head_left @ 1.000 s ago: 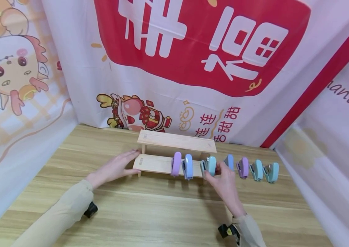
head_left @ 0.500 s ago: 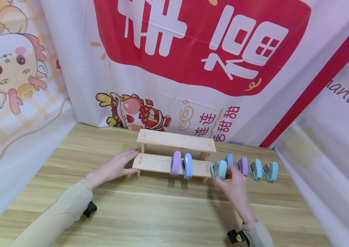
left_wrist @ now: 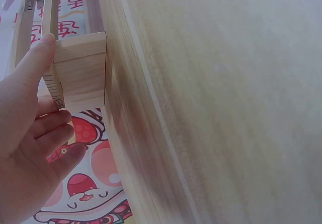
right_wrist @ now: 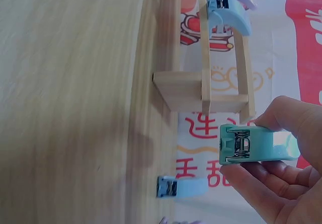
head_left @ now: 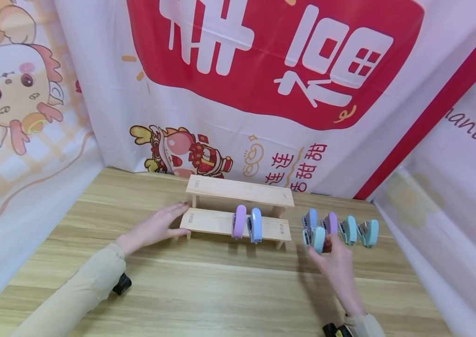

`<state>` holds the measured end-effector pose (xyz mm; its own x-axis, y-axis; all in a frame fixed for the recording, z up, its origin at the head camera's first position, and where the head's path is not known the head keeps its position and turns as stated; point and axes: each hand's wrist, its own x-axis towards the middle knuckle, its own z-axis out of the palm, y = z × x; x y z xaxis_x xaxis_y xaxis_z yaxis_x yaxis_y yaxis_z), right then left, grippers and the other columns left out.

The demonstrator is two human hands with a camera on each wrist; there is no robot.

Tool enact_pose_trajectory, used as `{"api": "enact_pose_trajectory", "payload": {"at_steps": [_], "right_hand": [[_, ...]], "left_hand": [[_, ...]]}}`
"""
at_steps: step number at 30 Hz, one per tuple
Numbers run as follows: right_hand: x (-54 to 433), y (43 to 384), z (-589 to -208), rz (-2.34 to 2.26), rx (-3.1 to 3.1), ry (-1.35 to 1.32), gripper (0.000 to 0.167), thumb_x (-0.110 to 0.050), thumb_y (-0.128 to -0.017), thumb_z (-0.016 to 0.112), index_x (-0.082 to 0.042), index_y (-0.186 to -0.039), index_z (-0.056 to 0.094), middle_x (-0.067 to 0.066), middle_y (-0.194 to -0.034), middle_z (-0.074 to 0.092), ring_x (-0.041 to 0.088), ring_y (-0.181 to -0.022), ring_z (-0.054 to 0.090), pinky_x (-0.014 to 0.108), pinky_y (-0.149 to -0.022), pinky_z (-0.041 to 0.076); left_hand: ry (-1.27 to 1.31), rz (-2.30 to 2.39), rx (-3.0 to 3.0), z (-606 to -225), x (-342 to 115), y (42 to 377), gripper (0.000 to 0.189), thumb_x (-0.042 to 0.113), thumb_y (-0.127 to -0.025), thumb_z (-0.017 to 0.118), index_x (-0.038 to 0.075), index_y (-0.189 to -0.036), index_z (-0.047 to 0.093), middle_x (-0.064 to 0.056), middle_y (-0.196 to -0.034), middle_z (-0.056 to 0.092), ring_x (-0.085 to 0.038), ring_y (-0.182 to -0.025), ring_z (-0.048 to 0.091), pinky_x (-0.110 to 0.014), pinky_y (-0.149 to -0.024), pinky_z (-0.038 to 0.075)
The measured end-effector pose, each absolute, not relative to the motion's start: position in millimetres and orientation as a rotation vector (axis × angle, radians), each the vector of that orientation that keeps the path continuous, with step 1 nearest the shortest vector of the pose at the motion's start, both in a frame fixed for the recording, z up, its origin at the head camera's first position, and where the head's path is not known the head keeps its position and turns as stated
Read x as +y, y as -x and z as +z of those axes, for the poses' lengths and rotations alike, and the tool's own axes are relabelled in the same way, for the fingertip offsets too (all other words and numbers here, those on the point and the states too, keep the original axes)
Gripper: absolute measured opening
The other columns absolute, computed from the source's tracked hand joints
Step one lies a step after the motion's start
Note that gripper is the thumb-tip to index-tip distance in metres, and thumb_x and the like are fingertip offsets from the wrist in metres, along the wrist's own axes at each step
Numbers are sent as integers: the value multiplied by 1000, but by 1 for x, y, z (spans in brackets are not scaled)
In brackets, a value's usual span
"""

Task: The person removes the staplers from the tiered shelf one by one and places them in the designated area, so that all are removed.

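My right hand point(head_left: 336, 262) grips a mint-green mini stapler point(head_left: 317, 239) between thumb and fingers. It is off the shelf, just right of the shelf's end, and partly overlaps a blue stapler point(head_left: 310, 216) behind it. In the right wrist view the metal spring of the held stapler point(right_wrist: 251, 144) shows. At the left end of a two-step wooden shelf point(head_left: 210, 222), my left hand point(head_left: 155, 229) spans the lower board, thumb at the front corner and fingers towards the back. A purple stapler point(head_left: 239, 222) and a blue stapler point(head_left: 255, 225) stand side by side on that board.
Right of the shelf, a purple stapler point(head_left: 330, 223) and two mint staplers, one nearer point(head_left: 349, 230) and one at the far right point(head_left: 368, 233), stand in a row on the wooden table point(head_left: 204, 290). Printed cloth point(head_left: 107, 93) hangs close behind the shelf.
My right hand has carried the mint stapler from over the lower board's right end, rightward and slightly towards me, clear of the shelf. The left hand stays at the shelf's left end.
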<state>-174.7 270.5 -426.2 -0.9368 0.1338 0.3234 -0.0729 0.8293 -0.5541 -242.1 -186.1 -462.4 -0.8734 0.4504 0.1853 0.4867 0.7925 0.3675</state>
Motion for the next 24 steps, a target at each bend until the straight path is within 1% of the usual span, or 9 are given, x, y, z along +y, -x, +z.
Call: {"api": "enact_pose_trajectory", "payload": {"at_steps": [4, 14, 19, 24], "right_hand": [[279, 172, -430, 804, -2642, 53, 31, -11, -75, 80, 1, -96, 61, 21, -89, 73, 27, -78, 70, 22, -66, 57], [294, 169, -442, 748, -2623, 56, 31, -10, -71, 83, 1, -92, 62, 17, -84, 72, 26, -74, 68, 20, -62, 55], [299, 166, -446, 756, -2646, 43, 32, -10, -73, 82, 1, -94, 61, 18, -85, 71, 25, -74, 68, 17, -60, 53], [301, 163, -451, 750, -2661, 29, 31, -9, -74, 81, 1, -95, 60, 18, -85, 72, 23, -73, 68, 19, -60, 55]], "left_hand": [[763, -619, -2878, -463, -186, 243, 81, 43, -86, 75, -1, -147, 44, -25, -151, 44, -41, -139, 46, -58, -115, 40], [775, -604, -2872, -461, -187, 242, 79, 41, -87, 74, -2, -146, 44, -26, -151, 45, -42, -139, 45, -58, -115, 40], [775, -609, -2872, -461, -187, 242, 80, 42, -86, 75, -2, -146, 45, -26, -151, 45, -42, -139, 46, -58, -115, 40], [772, -603, -2883, -461, -186, 243, 82, 45, -86, 75, -1, -146, 45, -25, -151, 45, -41, -139, 46, -58, -115, 40]]}}
